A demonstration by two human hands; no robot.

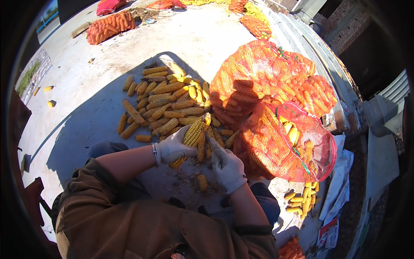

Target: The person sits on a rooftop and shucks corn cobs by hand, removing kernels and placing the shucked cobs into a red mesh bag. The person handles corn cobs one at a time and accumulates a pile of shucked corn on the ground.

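Note:
My left hand [173, 147], in a white work glove, grips a yellow corn cob [193, 133] that leans up to the right. The cob's upper end is rough and darker. Close by on the right, my gloved right hand [229, 169] is curled, with its front part pointing at the cob; whether it holds a slim tool cannot be made out. Beyond both hands lies a heap of husked corn cobs [165, 97] on the concrete floor. One short cob [202, 183] rests between my knees among loose kernels.
To the right stand full red mesh sacks [258, 74] of corn and an open-mouthed mesh sack [275, 145]. Several cobs [302, 200] lie beside it. Another filled sack [111, 27] is at the far left. Corrugated sheets [323, 58] edge the right side.

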